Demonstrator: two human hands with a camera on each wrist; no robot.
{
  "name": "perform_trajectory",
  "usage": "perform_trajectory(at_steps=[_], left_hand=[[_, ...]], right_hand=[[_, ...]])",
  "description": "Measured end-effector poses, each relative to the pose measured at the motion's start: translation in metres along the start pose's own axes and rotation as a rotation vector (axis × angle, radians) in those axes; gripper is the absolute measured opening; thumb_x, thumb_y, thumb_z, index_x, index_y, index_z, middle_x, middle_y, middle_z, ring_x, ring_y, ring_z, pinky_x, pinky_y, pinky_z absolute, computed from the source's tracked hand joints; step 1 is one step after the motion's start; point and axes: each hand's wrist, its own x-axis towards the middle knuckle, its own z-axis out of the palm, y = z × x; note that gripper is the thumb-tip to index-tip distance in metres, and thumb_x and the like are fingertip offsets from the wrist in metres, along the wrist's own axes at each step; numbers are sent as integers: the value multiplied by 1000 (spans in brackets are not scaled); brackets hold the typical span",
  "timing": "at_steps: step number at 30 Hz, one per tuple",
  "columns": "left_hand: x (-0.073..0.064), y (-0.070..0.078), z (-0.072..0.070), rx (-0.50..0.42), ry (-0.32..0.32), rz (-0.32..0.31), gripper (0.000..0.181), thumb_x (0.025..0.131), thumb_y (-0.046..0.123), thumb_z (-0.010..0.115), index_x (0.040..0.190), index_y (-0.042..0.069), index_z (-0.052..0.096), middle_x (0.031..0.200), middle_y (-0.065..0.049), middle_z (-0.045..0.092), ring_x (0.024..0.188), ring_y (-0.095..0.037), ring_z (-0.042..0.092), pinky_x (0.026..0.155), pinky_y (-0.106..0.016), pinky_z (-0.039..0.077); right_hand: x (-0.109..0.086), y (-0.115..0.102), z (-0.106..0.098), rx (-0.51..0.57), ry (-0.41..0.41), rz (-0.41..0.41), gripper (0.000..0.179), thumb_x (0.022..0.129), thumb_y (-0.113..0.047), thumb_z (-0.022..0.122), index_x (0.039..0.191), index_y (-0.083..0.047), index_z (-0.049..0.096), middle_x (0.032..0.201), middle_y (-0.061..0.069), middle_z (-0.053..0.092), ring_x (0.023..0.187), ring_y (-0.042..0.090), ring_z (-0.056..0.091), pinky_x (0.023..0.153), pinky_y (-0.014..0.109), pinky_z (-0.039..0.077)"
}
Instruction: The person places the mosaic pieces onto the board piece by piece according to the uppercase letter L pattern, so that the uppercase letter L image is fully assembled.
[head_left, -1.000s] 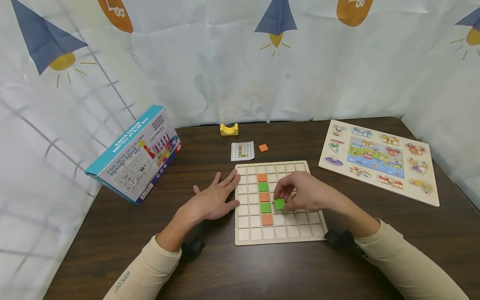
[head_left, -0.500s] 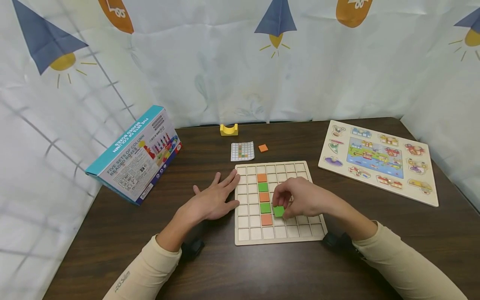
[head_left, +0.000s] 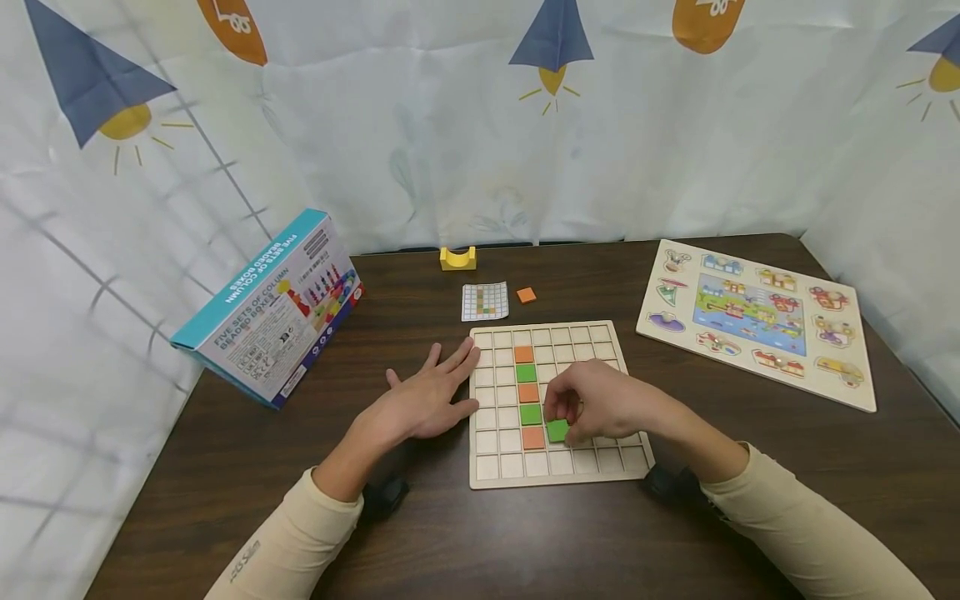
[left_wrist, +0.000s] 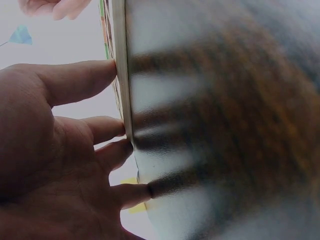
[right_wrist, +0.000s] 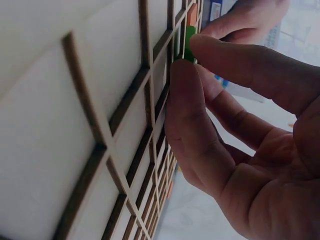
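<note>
A pale wooden grid board [head_left: 497,468] lies on the dark table. One column of it holds alternating orange tiles [head_left: 533,437] and green tiles [head_left: 530,414]. My right hand [head_left: 603,400] pinches a loose green tile [head_left: 557,430] between thumb and fingers, just right of the lowest orange tile; the right wrist view shows this green tile [right_wrist: 190,44] at the fingertips, close to the board. Whether it sits down in a cell I cannot tell. My left hand [head_left: 423,400] lies with spread fingers at the board's left edge, fingertips and thumb touching it.
Beyond the board are a small printed grid card [head_left: 484,302], a loose orange tile [head_left: 527,295] and a yellow curved block [head_left: 458,259]. A cardboard box [head_left: 273,308] stands at the left. At the right lies a wooden picture puzzle [head_left: 757,321]. A patterned white curtain [head_left: 450,150] hangs behind the table.
My right hand has brought the green tile toward me, from beside the lower green tile to beside the lowest orange one. The left hand stays where it was.
</note>
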Motion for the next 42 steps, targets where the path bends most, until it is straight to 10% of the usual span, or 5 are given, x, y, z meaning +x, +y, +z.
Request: perform_trajectory(at_steps=[42], left_hand=[[-15, 8, -9, 19, 8, 34, 80, 106, 47, 55, 169, 27, 11, 176, 11, -4, 163, -36, -3, 104, -92, 0]], right_hand=[[0, -2, 5, -20, 32, -58, 26, 69, 4, 89, 82, -11, 73, 76, -2, 67, 68, 6, 59, 66, 23, 53]])
